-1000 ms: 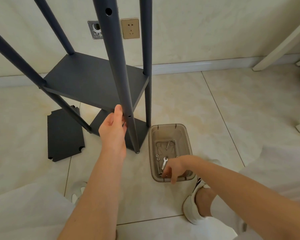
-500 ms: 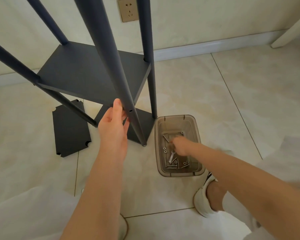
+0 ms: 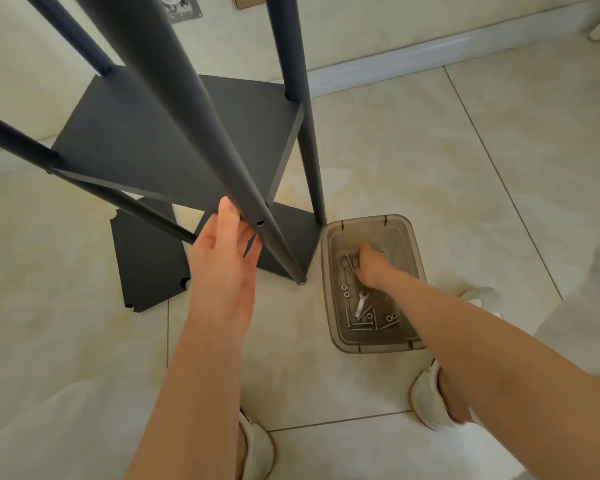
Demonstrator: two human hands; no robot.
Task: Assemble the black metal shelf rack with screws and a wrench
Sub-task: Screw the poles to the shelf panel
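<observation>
The black shelf rack (image 3: 174, 140) stands on the tiled floor with one shelf mounted and a lower panel (image 3: 291, 237) at its feet. My left hand (image 3: 226, 254) holds the nearest pole (image 3: 219, 157) just beside a screw hole, thumb pointing up. My right hand (image 3: 371, 268) reaches into the far end of a smoky plastic tray (image 3: 373, 348), with curled fingers down among screws; the fingertips are hidden. A small silver wrench (image 3: 361, 303), more screws (image 3: 361, 327) and washers (image 3: 345, 291) lie in the tray.
A loose black shelf panel (image 3: 146, 258) lies flat on the floor left of the rack. The wall and white baseboard (image 3: 430, 53) run close behind. My white shoes (image 3: 430, 400) sit near the tray and below my left arm (image 3: 257, 452).
My right hand has moved from the near end of the tray to its far end. My left hand has stayed on the pole.
</observation>
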